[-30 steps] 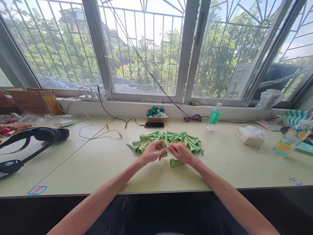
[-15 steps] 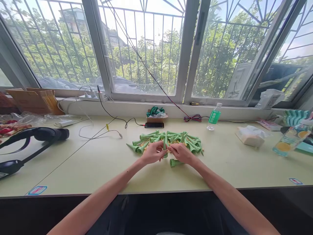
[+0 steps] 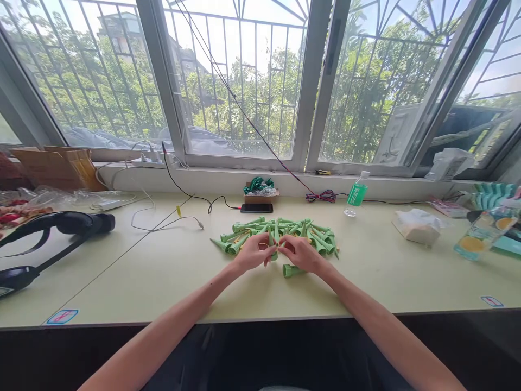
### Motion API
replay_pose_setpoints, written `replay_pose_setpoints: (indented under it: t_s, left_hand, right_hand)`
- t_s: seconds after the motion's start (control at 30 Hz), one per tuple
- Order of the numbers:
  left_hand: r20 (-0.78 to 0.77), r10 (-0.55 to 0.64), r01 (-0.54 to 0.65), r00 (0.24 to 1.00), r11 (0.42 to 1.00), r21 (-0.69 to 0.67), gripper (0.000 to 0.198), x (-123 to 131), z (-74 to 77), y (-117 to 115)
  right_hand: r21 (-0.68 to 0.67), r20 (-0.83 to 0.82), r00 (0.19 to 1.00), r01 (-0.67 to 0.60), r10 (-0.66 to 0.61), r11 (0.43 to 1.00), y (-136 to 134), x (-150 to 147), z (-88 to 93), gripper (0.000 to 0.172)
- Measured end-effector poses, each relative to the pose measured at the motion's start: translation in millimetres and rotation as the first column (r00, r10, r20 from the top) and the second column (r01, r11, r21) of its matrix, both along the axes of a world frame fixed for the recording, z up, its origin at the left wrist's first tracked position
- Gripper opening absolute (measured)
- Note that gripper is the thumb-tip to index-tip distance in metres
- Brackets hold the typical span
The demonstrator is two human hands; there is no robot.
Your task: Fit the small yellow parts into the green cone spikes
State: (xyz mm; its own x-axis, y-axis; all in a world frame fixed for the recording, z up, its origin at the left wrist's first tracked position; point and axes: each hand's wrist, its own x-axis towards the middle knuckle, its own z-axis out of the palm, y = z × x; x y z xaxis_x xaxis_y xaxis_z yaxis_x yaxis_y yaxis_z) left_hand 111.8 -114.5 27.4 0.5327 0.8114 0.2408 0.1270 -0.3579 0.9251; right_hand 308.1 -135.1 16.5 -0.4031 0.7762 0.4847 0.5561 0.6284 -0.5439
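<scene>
Fingers of my left hand [image 3: 254,253] are wrapped round a green cone [image 3: 272,248], which points upward in front of the pile. My right hand [image 3: 301,253] is pinched close beside it, its fingertips near the left thumb; what they hold is too small to make out. Behind both hands lies a pile of green cones [image 3: 324,239] with small yellowish bits among them. One separate green cone [image 3: 290,271] lies on its side under my right hand, its wide hollow end facing left.
A black phone [image 3: 256,208] and a small box with green wrapping [image 3: 260,190] stand behind the pile. A bottle [image 3: 357,194] and tissue pack [image 3: 418,226] are to the right, a black headset [image 3: 61,228] at the left. Cables cross the table [image 3: 163,293].
My right hand's fingers have shifted slightly and sit more arched beside the cone. The cone in my left hand has tilted and moved a little to the left.
</scene>
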Motion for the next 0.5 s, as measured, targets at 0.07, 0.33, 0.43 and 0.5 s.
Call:
replay_pose_setpoints:
  t_s: [0.07,0.33,0.43,0.5]
  left_hand:
    - [0.009,0.000,0.000,1.000,1.000,-0.003,0.030,-0.2,-1.0,0.7]
    - [0.022,-0.006,0.006,1.000,1.000,-0.015,0.029,-0.5,-3.5,4.2]
    - [0.028,-0.008,0.009,1.000,1.000,-0.030,0.029,-0.7,-1.8,3.5]
    - [0.034,-0.008,0.009,0.999,0.999,-0.040,0.028,-0.7,-0.7,2.4]
  right_hand:
    - [-0.009,-0.012,1.000,-0.010,0.010,1.000,0.0,0.0,0.1,0.015]
    - [-0.019,-0.033,0.998,-0.047,0.047,0.999,0.6,0.6,0.3,0.020]
    - [-0.020,-0.038,0.998,-0.048,0.047,0.999,0.3,1.0,0.1,0.021]
    - [-0.022,-0.041,0.998,-0.053,0.052,0.998,0.3,1.4,-0.3,0.021]
